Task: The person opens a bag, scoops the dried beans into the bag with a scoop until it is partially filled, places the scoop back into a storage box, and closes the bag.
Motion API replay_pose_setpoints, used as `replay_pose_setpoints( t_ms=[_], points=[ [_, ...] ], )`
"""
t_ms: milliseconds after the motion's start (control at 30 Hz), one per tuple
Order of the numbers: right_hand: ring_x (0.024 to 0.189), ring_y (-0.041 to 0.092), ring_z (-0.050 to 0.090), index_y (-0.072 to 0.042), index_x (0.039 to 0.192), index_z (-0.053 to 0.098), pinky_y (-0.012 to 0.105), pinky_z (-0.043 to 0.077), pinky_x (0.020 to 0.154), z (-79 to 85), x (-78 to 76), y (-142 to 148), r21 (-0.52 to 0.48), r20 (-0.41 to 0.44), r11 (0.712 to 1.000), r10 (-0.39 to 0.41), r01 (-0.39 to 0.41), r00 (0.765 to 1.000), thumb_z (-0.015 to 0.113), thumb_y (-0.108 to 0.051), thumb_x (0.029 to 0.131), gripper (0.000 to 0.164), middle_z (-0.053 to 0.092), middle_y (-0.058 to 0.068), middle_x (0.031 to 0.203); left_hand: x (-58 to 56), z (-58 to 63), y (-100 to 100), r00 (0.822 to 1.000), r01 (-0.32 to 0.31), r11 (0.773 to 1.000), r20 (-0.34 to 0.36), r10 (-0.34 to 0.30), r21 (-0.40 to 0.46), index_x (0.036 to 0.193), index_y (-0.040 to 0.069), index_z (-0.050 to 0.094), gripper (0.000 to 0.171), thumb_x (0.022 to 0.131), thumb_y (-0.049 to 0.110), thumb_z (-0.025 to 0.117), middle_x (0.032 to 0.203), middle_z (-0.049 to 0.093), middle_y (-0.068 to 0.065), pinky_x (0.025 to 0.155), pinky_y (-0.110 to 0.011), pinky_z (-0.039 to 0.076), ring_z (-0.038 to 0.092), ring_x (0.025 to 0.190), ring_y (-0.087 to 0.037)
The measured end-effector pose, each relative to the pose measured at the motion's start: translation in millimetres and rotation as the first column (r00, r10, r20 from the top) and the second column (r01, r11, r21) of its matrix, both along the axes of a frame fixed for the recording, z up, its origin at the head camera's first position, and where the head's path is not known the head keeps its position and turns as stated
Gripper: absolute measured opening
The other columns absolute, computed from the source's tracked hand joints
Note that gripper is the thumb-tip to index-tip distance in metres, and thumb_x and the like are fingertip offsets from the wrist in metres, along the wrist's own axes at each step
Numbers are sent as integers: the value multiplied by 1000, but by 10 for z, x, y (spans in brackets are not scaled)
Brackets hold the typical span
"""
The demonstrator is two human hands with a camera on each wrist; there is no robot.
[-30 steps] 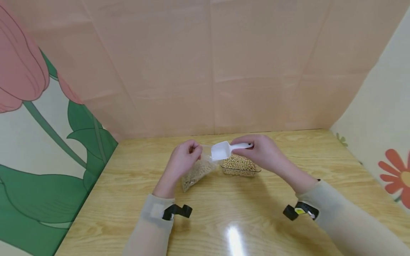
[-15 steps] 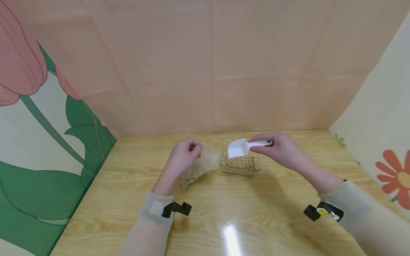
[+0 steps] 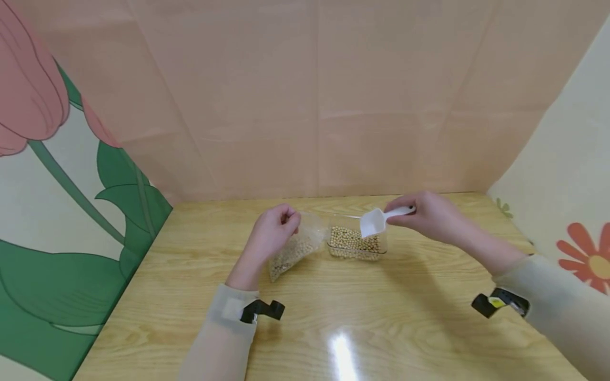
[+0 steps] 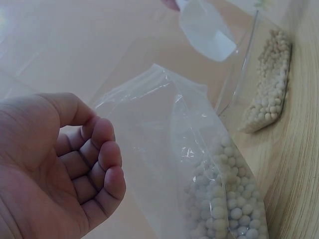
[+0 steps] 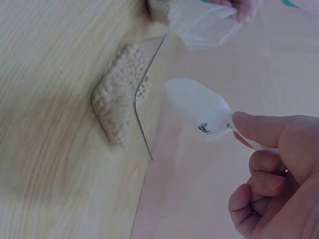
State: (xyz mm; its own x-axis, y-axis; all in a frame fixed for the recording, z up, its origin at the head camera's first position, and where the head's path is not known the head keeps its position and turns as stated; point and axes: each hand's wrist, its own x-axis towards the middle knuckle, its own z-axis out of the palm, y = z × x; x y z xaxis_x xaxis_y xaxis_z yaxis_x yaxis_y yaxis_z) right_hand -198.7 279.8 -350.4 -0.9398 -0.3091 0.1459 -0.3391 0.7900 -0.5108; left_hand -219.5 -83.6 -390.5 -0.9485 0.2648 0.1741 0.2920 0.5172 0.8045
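My left hand pinches the mouth of a clear plastic bag between thumb and curled fingers. Pale round soybeans fill the bag's lower part, which rests on the table. My right hand grips a white plastic scoop by its handle, with thumb and fingers round it. The scoop hangs above the right part of a clear rectangular container, not touching it. Inside the head view's scoop I see only bare white. More soybeans lie in the container, just right of the bag.
Bag and container stand on a light wood-grain table. A pinkish cloth-like backdrop rises behind it. Flower-patterned panels flank the table, one on the left and one on the right. Each forearm carries a black wrist camera.
My right hand has moved right with the scoop, from over the bag's mouth to above the container's right part. My left hand has stayed at the bag, nearly still.
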Motion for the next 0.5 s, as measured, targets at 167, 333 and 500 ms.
replay_pose_setpoints(
  t_ms=[167, 333, 500],
  points=[
    [88, 17, 74, -10, 119, 84, 39, 56, 70, 18, -38, 33, 57, 19, 998, 26, -27, 999, 85, -25, 100, 24, 82, 8, 113, 2, -6, -4, 1000, -1, 1000, -5, 1, -7, 95, 10, 69, 28, 115, 27, 58, 86, 70, -13, 59, -34, 42, 48, 62, -19],
    [81, 14, 68, -11, 115, 85, 39, 54, 70, 56, -102, 4, 149, 1, 987, 56, -56, 998, 87, -25, 98, 22, 82, 2, 105, 12, -7, -24, 1000, -11, 1000, 3, 11, -4, 96, 10, 69, 28, 115, 27, 58, 88, 71, -15, 59, -34, 42, 48, 62, -19],
    [76, 14, 63, -12, 112, 85, 39, 50, 67, 76, -170, -12, 203, 17, 977, 64, -66, 998, 88, -26, 96, 22, 80, -3, 96, 3, -21, -38, 1000, -18, 1000, 7, 18, -1, 95, 11, 69, 27, 115, 26, 58, 88, 72, -15, 60, -34, 42, 49, 62, -19]
  ],
)
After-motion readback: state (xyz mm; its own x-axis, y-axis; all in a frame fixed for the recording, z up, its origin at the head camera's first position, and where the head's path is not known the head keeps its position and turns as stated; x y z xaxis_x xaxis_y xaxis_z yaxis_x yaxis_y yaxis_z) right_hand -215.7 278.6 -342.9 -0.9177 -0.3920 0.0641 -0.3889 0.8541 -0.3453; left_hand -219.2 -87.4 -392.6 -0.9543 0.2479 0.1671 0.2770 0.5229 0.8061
